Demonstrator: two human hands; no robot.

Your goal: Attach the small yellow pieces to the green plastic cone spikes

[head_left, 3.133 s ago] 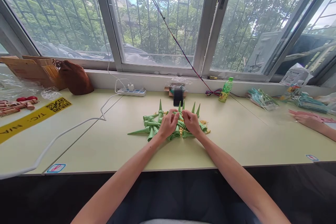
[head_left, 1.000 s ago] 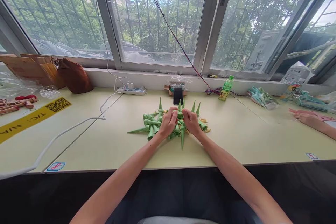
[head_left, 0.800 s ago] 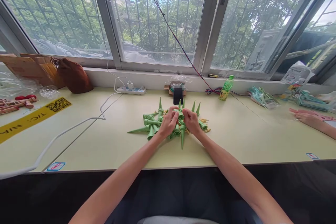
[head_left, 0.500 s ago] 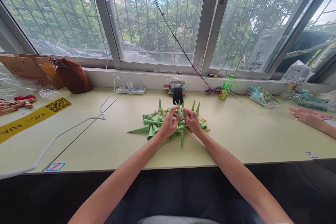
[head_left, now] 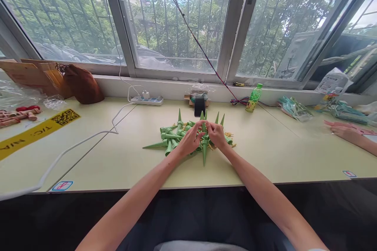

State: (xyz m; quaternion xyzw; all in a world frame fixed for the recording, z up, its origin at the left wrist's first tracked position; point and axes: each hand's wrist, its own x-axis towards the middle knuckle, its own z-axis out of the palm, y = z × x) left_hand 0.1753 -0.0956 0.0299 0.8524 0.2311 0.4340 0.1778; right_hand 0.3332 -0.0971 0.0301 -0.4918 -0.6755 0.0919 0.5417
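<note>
Green plastic plant watering spikes (head_left: 173, 135) lie in a pile on the table under and around my hands, mixed with small yellow pieces (head_left: 229, 135). Above the pile, my left hand (head_left: 191, 140) and my right hand (head_left: 216, 133) meet at the fingertips. Between them is one watering spike (head_left: 203, 126), point upward, pinched by both. Its lower part is partly hidden by my fingers. Another spike (head_left: 204, 153) lies just below my hands with its tip toward me. Several others stand point up behind my hands.
A black phone (head_left: 200, 109) leans at the back, with a green-capped bottle (head_left: 253, 98) to its right. A power strip (head_left: 147, 101) and white cable (head_left: 85, 139) are on the left. At far right, a co-worker's hand (head_left: 344, 131) holds something pink. A brown pouch (head_left: 82, 85) stands back left.
My left fingers have closed in toward my right hand and now pinch the spike. The spike between my hands shows more upright. The pile is unchanged.
</note>
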